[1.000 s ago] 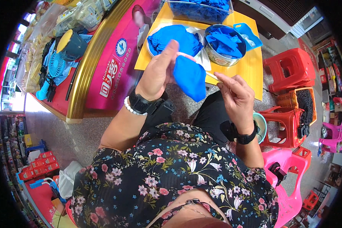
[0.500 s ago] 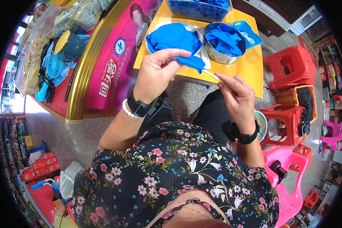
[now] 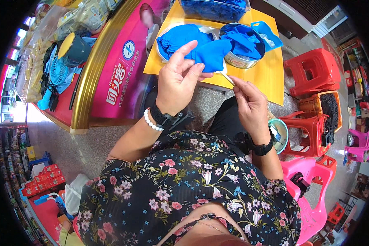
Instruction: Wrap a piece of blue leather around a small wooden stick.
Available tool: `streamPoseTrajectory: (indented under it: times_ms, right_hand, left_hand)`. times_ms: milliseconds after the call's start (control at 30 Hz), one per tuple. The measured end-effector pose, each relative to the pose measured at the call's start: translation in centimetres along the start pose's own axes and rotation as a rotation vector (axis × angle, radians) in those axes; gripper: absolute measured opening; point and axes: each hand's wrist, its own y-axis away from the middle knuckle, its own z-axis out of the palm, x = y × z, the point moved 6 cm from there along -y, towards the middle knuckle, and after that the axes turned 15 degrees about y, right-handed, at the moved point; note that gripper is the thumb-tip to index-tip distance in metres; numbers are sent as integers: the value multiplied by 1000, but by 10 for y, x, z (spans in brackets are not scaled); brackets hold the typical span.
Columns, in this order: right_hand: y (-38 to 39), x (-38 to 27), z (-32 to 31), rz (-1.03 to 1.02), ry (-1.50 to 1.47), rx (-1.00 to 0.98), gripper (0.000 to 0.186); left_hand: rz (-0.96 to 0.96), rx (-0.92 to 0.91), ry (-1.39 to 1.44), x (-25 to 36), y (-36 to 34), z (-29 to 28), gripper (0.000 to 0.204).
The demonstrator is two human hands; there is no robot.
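Near the front edge of the yellow table, my left hand (image 3: 177, 82) grips a small blue fabric piece (image 3: 213, 55) by its near left side. The thumb lies against the cloth, the index finger is raised, and other fingertips are partly hidden behind it. My right hand (image 3: 250, 98) pinches a thin pale stick (image 3: 224, 76) whose far end meets the lower edge of the fabric; whether it goes inside is hidden. Just beyond, a heap of blue fabric pieces (image 3: 178, 39) fills a white dish, and a round tin (image 3: 245, 62) holds more blue fabric.
A clear bin (image 3: 215, 16) of blue pieces and a small blue basket (image 3: 270, 35) stand farther back on the yellow table (image 3: 270, 82). Left is a gold-edged counter (image 3: 84, 90) with a small fan (image 3: 58, 71). Red stools (image 3: 311, 71) stand to the right.
The blue fabric piece was narrow and bunched around the stick; now it is spread wider and flatter. My left index finger has lifted, and my right hand has shifted slightly left.
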Motion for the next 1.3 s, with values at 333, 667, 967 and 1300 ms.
streamPoseTrajectory:
  times_ms: [333, 667, 967, 1300]
  right_hand:
    - [5, 23, 12, 166, -278, 23, 22]
    - [3, 38, 23, 359, -626, -71, 25]
    - [4, 25, 17, 162, -393, -47, 22]
    - [5, 13, 21, 145, -404, -46, 23]
  left_hand:
    - [-250, -1, 158, -14, 0, 5, 38]
    - [-270, -131, 50, -23, 13, 16, 14]
    - [-153, -58, 136, -4, -6, 1, 21]
    - [-122, 35, -3, -8, -1, 6, 9]
